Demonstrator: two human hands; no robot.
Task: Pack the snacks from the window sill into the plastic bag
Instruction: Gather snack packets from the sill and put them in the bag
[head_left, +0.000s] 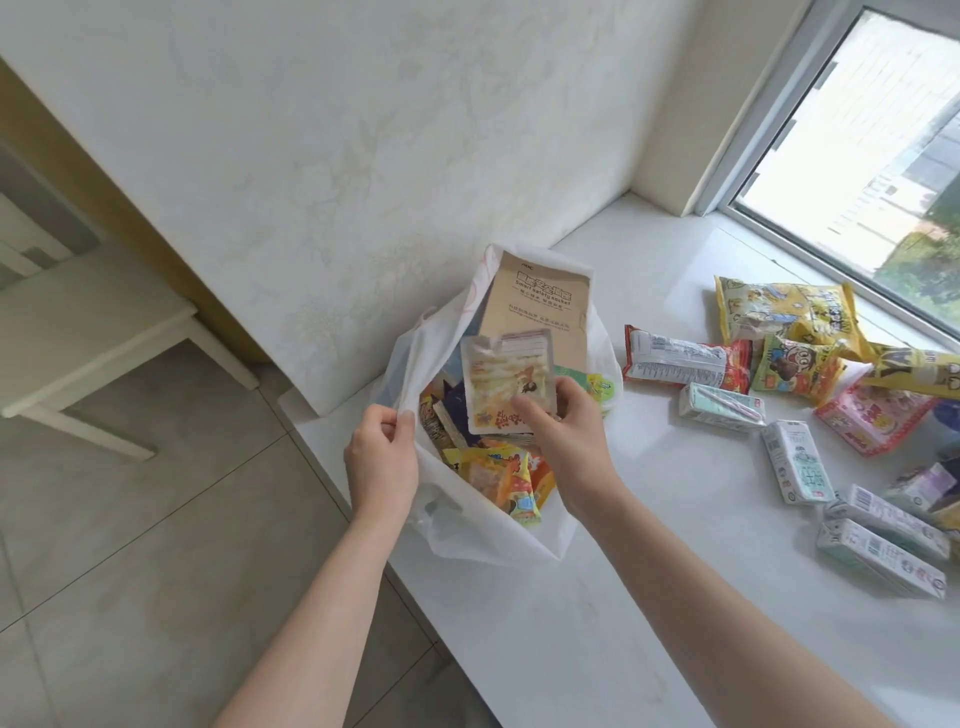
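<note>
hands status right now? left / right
Left hand: closed, pinching the rim of the plastic bag.
Right hand: closed, holding a snack pouch over the bag's mouth.

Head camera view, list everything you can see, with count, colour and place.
bag: one, white, sill's left end, held open
pouch: one, pale orange, over the bag
brown box: one, upright in bag
small packets: several, orange and yellow, in bag
snack bags: about five, yellow, red, pink, by window
cartons: about six, white-green, sill's right
sill: white
table: white, left
left hand: grips bag rim
right hand: holds pouch
</note>
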